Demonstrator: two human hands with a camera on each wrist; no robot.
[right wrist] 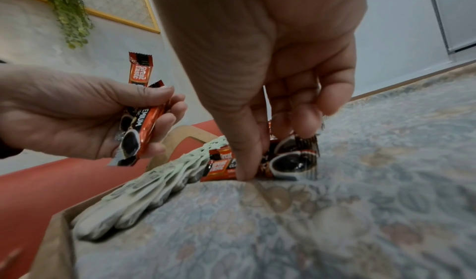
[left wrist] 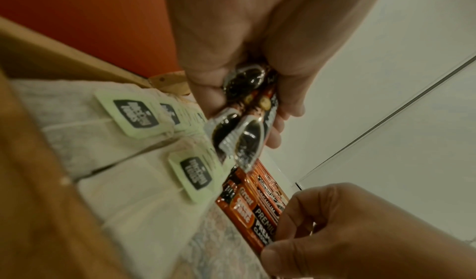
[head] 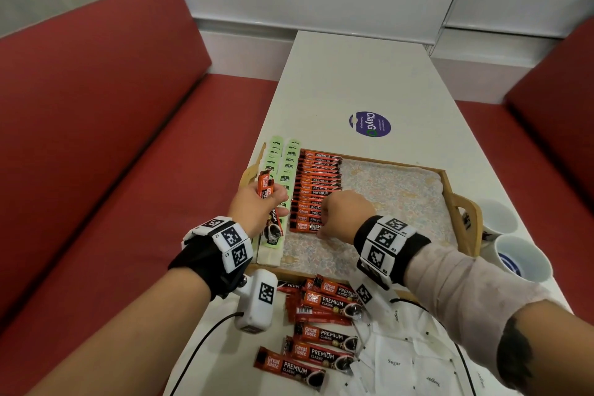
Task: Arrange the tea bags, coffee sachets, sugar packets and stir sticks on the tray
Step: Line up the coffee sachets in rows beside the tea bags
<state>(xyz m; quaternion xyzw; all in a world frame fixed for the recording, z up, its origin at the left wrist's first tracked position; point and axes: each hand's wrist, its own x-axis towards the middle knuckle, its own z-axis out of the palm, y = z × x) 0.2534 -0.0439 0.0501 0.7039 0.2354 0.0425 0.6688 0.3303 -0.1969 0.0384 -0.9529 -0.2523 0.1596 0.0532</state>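
A wooden tray (head: 392, 163) lined with floral cloth lies on the white table. Two rows of pale green tea bags (head: 286, 167) (left wrist: 134, 116) (right wrist: 154, 185) fill its left side. Beside them runs a row of red coffee sachets (head: 316, 183) (left wrist: 257, 202). My left hand (head: 257, 206) (left wrist: 244, 39) (right wrist: 77, 116) hovers over the tea bags and grips a few coffee sachets (head: 265, 185) (left wrist: 247, 120) (right wrist: 139, 126). My right hand (head: 334, 215) (right wrist: 273, 132) (left wrist: 347, 232) pinches the nearest sachet (right wrist: 288, 161) of the row, thumb at its front edge and fingers curled over it.
Loose coffee sachets (head: 324, 331) lie on the table before the tray, with white sugar packets (head: 401, 360) to their right. Two white cups (head: 520, 257) stand by the tray's right handle. Red bench seats (head: 96, 170) flank the table. The tray's right half shows bare cloth (head: 401, 196).
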